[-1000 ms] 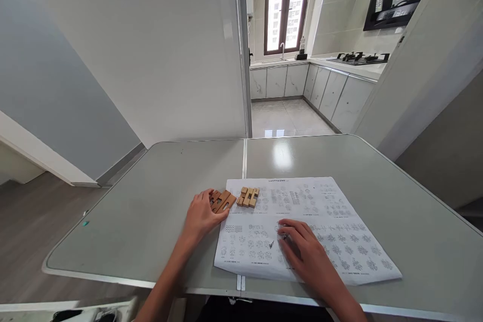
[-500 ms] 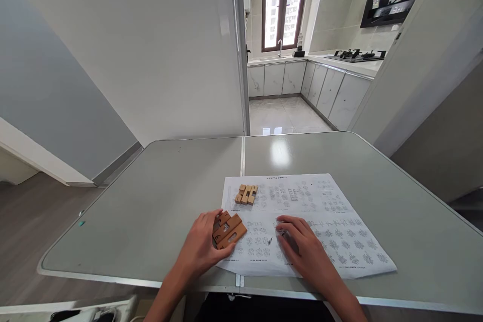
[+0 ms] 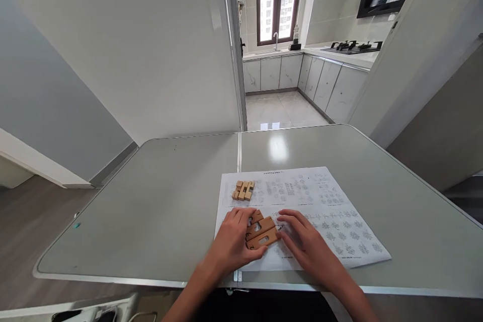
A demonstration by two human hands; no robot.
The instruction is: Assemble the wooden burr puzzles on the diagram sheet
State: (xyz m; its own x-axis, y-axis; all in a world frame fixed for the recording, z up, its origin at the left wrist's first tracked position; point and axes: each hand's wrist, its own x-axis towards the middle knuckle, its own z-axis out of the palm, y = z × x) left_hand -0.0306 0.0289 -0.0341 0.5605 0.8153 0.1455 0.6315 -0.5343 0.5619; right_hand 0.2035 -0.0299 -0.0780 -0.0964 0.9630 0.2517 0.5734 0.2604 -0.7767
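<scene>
My left hand (image 3: 237,240) is curled round the left side of several flat brown wooden puzzle pieces (image 3: 263,236). They lie side by side, with cut-out slots and dark marks on them. My right hand (image 3: 307,244) is at their right end, fingers bent and apart, its fingertips close to the nearest piece; whether they touch it I cannot tell. Both hands are over a printed sheet (image 3: 349,201) covered with rows of small diagrams. Farther up the sheet sits a cluster of lighter, notched wooden pieces (image 3: 243,190).
The grey-green folding table (image 3: 181,201) has a metal seam down its middle. A small teal bit (image 3: 77,225) lies near its left edge. Below the front edge, at lower left, a white container (image 3: 109,309) holds dark items. A kitchen with a gas stove (image 3: 352,47) is beyond.
My left hand has slid the brown pieces to the right across the sheet, up to my right hand. My right hand has barely moved. The view has shifted slightly.
</scene>
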